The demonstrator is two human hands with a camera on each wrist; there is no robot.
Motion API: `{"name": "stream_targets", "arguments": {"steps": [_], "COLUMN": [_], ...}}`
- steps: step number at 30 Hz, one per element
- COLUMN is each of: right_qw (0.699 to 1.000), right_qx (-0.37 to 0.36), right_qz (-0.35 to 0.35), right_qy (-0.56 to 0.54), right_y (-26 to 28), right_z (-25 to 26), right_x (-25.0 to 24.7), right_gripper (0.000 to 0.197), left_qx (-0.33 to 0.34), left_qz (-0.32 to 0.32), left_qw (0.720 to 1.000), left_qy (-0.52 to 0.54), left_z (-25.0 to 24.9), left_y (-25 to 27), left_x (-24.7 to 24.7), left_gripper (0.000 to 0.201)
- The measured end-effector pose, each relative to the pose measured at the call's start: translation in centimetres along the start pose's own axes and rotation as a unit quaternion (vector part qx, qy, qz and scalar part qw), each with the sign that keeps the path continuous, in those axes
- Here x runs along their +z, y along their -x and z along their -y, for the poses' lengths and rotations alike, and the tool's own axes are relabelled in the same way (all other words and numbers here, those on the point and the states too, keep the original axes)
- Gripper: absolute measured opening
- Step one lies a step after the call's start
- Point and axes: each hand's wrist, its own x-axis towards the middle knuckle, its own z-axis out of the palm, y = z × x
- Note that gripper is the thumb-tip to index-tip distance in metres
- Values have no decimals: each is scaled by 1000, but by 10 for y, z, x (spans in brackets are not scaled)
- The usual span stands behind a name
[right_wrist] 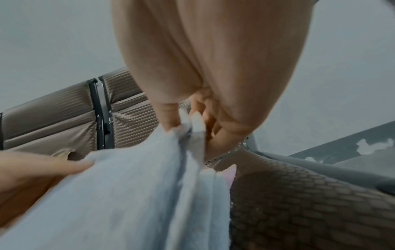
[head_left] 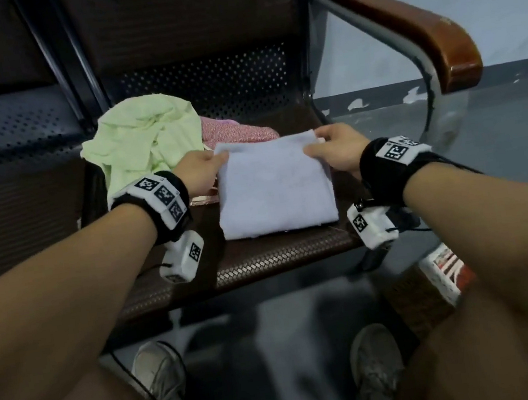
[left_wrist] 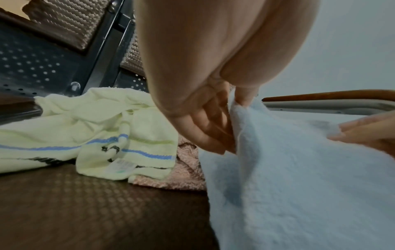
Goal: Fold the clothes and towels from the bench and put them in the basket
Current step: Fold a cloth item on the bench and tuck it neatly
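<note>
Head view looks down on the bench (head_left: 265, 264), a brown woven seat with a perforated metal back, its wooden armrest (head_left: 419, 32) up and out past the right hand (head_left: 337, 149). On the seat between the 2 hands lies the towel (head_left: 274, 184), pale blue, folded into a rough square with its near edge close to the seat's front lip. The left hand (head_left: 201, 171) pinches the towel's far left corner between thumb and fingers; the left wrist view shows that corner lifted off the seat, with the fingers (left_wrist: 205, 128) curled behind the cloth. The right hand pinches the far right corner; in the right wrist view several layers of the fold are gathered between thumb and fingers (right_wrist: 213, 123). Both hands are clamped on the towel, well apart across its width. Just beyond the left hand sits a crumpled green cloth (head_left: 145, 135), which the left wrist view shows with blue stripes and a small label. Under and beside it, touching the towel's far edge, is a pink cloth (head_left: 236, 132). Below the wrists, a grey shoe (head_left: 160, 373) stands on the floor.
</note>
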Motion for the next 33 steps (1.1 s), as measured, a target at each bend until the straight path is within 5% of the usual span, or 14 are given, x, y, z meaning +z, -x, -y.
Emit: {"name": "stream_targets", "arguments": {"steps": [5, 9, 11, 14, 16, 19, 21, 25, 33], "right_qw": [996, 990, 978, 960, 936, 903, 895, 898, 978], "right_qx": [-12, -66, -112, -132, -137, -181, -196, -219, -149], "right_qz": [-72, -19, 23, 122, 171, 184, 167, 108, 66], "right_qy": [49, 126, 177, 216, 276, 343, 365, 365, 131], "right_y": [-24, -21, -9, 15, 30, 43, 47, 53, 57], "right_z": [-2, 3, 9, 6, -2, -15, -20, -16, -10], "right_x": [18, 15, 10, 8, 10, 15, 19, 16, -8], "right_gripper": [35, 54, 45, 33, 54, 79, 66, 23, 16], "left_qx": [14, 45, 101, 128, 140, 181, 185, 207, 163], "left_qz": [-43, -94, -116, 22, 118, 154, 115, 37, 9], "left_qw": [999, 991, 980, 982, 955, 904, 911, 919, 981], "left_qy": [-5, -85, -128, -136, -232, -356, -351, -334, -109], "left_z": [6, 9, 8, 12, 22, 41, 48, 44, 26], "left_y": [-25, -26, -17, 5, 20, 35, 40, 48, 63], "left_x": [4, 13, 14, 16, 19, 26, 27, 23, 19], "left_gripper": [45, 24, 18, 19, 51, 88, 74, 1, 25]}}
